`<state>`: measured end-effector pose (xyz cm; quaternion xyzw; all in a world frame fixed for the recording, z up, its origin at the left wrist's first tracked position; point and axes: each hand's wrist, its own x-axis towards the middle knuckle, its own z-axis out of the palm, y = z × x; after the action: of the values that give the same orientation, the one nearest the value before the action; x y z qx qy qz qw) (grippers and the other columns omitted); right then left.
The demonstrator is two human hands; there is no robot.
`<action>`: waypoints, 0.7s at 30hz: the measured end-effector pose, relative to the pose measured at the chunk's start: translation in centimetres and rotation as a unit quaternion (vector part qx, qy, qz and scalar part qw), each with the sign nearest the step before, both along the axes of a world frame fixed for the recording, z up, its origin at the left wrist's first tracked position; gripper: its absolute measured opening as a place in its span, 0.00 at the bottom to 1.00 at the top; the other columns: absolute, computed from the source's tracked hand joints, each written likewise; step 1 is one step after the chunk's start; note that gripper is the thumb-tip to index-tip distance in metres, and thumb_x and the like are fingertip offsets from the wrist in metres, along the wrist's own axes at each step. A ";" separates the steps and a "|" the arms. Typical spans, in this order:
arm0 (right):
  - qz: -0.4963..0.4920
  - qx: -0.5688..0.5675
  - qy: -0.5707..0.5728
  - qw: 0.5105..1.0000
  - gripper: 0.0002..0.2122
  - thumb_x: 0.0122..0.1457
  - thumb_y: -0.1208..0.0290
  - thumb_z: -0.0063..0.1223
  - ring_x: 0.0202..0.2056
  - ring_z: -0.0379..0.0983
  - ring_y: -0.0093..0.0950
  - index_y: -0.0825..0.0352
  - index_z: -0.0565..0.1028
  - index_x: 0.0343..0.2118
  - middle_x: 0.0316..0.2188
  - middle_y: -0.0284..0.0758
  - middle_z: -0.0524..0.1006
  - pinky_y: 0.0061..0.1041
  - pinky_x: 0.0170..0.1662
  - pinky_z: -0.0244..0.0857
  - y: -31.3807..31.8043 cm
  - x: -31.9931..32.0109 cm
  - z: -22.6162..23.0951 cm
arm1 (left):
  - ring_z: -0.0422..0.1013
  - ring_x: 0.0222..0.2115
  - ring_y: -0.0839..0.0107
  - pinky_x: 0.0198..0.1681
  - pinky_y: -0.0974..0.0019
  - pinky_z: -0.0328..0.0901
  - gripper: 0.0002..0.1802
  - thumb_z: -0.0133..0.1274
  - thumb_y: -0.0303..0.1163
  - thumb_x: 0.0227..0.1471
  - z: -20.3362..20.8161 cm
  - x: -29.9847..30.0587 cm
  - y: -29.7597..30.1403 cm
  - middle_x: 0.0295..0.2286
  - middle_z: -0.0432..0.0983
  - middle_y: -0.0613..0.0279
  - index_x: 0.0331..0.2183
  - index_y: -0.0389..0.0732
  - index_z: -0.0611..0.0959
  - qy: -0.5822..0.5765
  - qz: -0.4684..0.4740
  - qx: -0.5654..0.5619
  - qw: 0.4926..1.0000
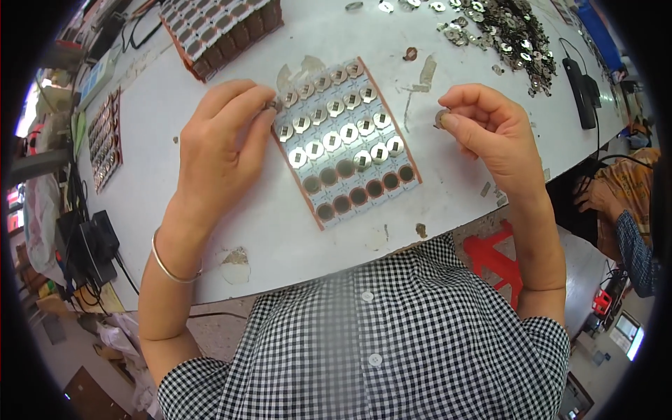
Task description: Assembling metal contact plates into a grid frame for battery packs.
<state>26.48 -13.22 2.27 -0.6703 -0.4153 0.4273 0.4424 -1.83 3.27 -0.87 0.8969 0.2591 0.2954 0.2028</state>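
A flat rectangular panel (336, 129) with a pale blue grid and red-brown long edges lies on the table between my hands. Shiny round metal tabs (332, 141) fill its far rows. Dark bare circles (341, 204) show in the nearest row and in part of the one before it. My left hand (227, 136) is closed at the panel's far left edge, pinching small metal tabs (271, 105) mostly hidden by the fingers. Right of the panel, my right hand (490, 136) hovers with one round metal tab (442, 118) between thumb and fingertips.
A loose heap of metal tabs (514, 42) spreads at the far right, beside a black device (579, 84) with a cable. A block of cells (224, 31) stands at the back left. Another tab-covered panel (106, 140) lies far left. Another person's hand (598, 196) shows at right.
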 end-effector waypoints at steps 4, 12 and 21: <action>0.055 0.005 0.051 0.997 0.09 0.61 0.79 0.61 0.27 0.70 0.08 0.68 0.79 0.44 0.31 0.23 0.80 0.09 0.29 0.63 1.4 -2.8 -0.2 | 0.72 0.54 0.54 0.58 0.59 0.65 0.23 0.59 0.25 0.53 -0.5 0.6 -0.6 0.53 0.75 0.46 0.52 0.35 0.80 0.015 -0.041 -0.006 0.999; 0.134 -0.019 -0.041 0.990 0.07 0.61 0.82 0.58 0.28 0.71 0.09 0.70 0.78 0.41 0.29 0.24 0.79 0.11 0.31 0.66 2.4 -7.1 -0.6 | 0.59 0.64 0.44 0.68 0.41 0.47 0.34 0.61 0.40 0.53 -1.4 1.5 -1.3 0.60 0.67 0.44 0.60 0.39 0.75 0.110 -0.086 0.023 0.990; 0.160 0.054 -0.185 0.968 0.06 0.59 0.83 0.59 0.25 0.68 0.10 0.70 0.79 0.38 0.26 0.26 0.77 0.14 0.26 0.61 1.9 -8.9 -0.9 | 0.59 0.64 0.47 0.68 0.39 0.45 0.35 0.61 0.40 0.51 -1.7 1.5 -1.4 0.59 0.68 0.47 0.59 0.40 0.76 0.098 -0.075 0.014 0.992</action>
<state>17.58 -11.30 1.39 -0.6370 -0.6145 0.3383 0.3196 -0.36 1.91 -2.52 0.9411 0.2056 0.1940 0.1857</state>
